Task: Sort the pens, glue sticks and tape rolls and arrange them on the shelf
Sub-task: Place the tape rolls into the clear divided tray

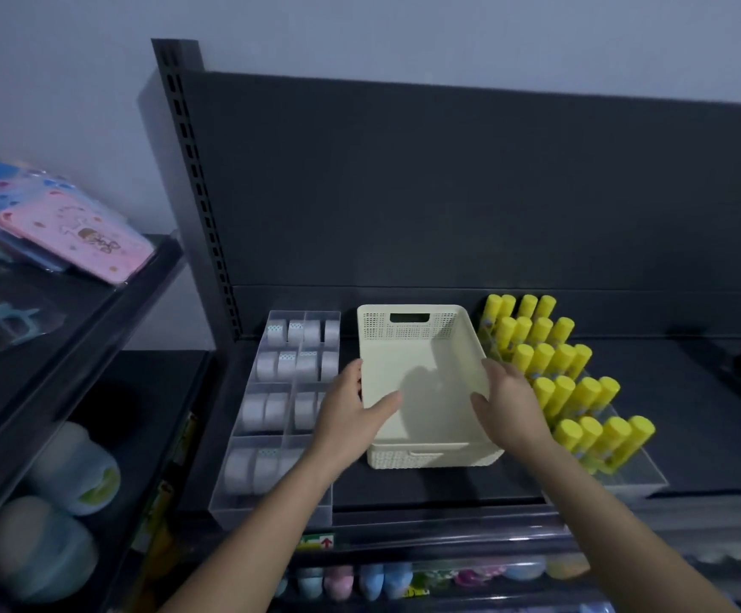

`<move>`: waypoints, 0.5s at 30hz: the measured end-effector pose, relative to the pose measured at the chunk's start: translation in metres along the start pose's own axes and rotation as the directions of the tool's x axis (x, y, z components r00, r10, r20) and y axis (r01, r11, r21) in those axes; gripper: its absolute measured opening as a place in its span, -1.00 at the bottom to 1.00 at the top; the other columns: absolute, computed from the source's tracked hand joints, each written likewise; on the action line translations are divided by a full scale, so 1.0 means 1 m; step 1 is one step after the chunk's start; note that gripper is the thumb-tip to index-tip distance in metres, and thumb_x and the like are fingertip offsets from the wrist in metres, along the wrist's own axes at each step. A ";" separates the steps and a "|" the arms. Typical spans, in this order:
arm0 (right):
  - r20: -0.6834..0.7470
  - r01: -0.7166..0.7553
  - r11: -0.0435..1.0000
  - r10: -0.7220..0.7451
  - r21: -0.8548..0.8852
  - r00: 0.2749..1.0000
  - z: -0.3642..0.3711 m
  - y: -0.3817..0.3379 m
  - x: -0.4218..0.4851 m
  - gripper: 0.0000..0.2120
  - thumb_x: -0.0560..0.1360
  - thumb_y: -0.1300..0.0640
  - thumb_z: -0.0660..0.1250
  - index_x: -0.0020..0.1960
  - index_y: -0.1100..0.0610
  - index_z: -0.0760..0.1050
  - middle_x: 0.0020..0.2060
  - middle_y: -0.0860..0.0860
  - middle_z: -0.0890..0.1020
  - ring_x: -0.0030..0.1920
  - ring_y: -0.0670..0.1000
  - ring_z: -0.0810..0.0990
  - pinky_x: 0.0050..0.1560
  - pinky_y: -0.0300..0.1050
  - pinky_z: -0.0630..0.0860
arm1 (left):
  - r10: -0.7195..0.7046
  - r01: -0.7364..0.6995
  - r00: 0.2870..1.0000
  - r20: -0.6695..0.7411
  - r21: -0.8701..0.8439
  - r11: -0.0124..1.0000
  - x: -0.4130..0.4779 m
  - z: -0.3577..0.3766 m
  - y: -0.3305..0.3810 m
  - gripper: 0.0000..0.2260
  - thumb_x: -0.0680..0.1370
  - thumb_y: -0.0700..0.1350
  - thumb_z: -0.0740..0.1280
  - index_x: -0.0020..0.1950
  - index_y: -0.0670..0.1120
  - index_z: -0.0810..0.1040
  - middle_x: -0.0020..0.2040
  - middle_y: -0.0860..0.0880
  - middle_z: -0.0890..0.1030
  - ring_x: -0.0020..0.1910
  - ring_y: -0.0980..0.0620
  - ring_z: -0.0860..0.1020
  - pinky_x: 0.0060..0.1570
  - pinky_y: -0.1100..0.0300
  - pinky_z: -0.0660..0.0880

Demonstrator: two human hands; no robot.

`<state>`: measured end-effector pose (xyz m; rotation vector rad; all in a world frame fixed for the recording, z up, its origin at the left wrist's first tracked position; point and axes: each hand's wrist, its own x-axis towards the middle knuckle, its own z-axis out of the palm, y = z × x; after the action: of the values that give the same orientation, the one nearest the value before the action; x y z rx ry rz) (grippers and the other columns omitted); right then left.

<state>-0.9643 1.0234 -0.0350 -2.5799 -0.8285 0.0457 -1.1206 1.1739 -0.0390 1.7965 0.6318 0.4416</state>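
Dark shelf [691, 391], grey wall [404, 28] behind; basket [408, 334] between tape rolls [278, 407], glue sticks [559, 360].

cream perforated basket [422, 347], yellow-capped glue sticks [559, 382], white tape rolls [271, 409], dk grey shelf [691, 413]

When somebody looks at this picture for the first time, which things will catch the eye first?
First come the bright yellow-capped glue sticks, leaning in rows at the right of the dark shelf. Next is the empty cream plastic basket in the middle, which the left hand and the right hand grip by its side rims. At the left, white tape rolls fill a clear divided tray.
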 end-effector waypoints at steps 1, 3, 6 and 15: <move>0.018 -0.027 0.999 0.027 0.036 0.999 0.001 0.003 0.001 -0.58 0.44 0.26 0.33 0.28 0.31 0.40 0.13 0.25 0.54 0.13 0.25 0.50 0.02 -0.05 0.42 | -0.036 0.036 0.999 -0.014 -0.028 0.999 0.004 0.006 -0.001 -0.71 0.49 -0.04 0.41 0.03 0.28 0.39 -0.03 0.40 0.52 -0.06 0.44 0.52 -0.14 0.45 0.43; 0.052 -0.083 0.991 0.077 0.108 0.996 0.005 0.008 0.004 -0.65 0.46 0.24 0.32 0.21 0.28 0.39 0.07 0.23 0.58 0.06 0.24 0.54 -0.13 -0.11 0.36 | -0.129 0.127 0.991 -0.030 -0.064 0.990 0.011 0.017 -0.005 -0.74 0.52 -0.06 0.36 0.14 0.19 0.42 0.08 0.21 0.58 0.03 0.23 0.56 -0.01 0.24 0.51; 0.076 -0.186 0.965 0.174 0.187 0.982 0.010 0.012 0.010 -0.79 0.49 0.23 0.29 0.09 0.28 0.40 0.01 0.21 0.59 0.01 0.23 0.55 -0.20 -0.15 0.31 | -0.277 0.274 0.961 -0.022 -0.098 0.957 0.016 0.027 -0.011 -0.71 0.58 -0.09 0.28 0.29 -0.06 0.41 0.21 0.01 0.56 0.14 0.02 0.54 0.19 0.03 0.48; 0.097 -0.299 0.892 0.282 0.339 0.954 0.006 0.009 0.013 -0.78 0.48 0.31 0.20 0.10 0.31 0.48 0.00 0.21 0.60 -0.02 0.20 0.54 -0.18 -0.15 0.34 | -0.279 0.261 0.954 -0.109 -0.156 0.953 0.011 0.031 0.004 -0.74 0.59 -0.15 0.25 0.27 -0.01 0.46 0.15 0.06 0.59 0.10 0.05 0.55 0.12 0.08 0.49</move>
<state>-0.9497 1.0262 -0.0430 -2.3420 -0.3945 0.3140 -1.0927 1.1567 -0.0454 1.5296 0.9030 0.4063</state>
